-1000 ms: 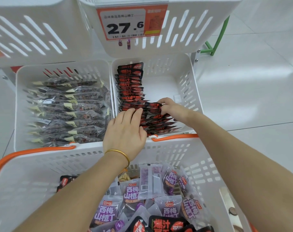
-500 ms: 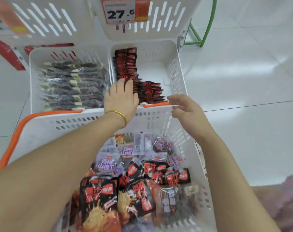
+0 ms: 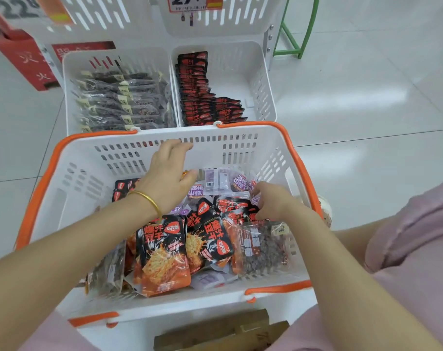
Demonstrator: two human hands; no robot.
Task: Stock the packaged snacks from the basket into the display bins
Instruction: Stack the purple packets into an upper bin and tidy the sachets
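A white basket (image 3: 71,188) with orange handles sits in front of me, holding large red-black snack packets (image 3: 164,252), small purple packets (image 3: 215,181) and clear bags of dark snacks (image 3: 261,249). My left hand (image 3: 168,177), with a gold bangle on the wrist, hovers over the basket's far side with relaxed fingers and holds nothing. My right hand (image 3: 273,202) reaches down into the pile, its fingers curled on a small red-black packet (image 3: 237,206). Beyond the basket, the right display bin (image 3: 264,82) holds a row of red-black packets (image 3: 195,84). The left display bin (image 3: 68,79) is full of dark packets (image 3: 119,102).
More white bins stand above, one with a price tag (image 3: 190,2) reading 27.6. A green metal frame (image 3: 295,34) is at the back right and a red sign (image 3: 25,62) at the back left. Tiled floor lies all around. A wooden piece (image 3: 215,330) shows below the basket.
Both hands have pulled back from the right display bin to the basket. The right hand now digs into the packets there. The view has tilted down.
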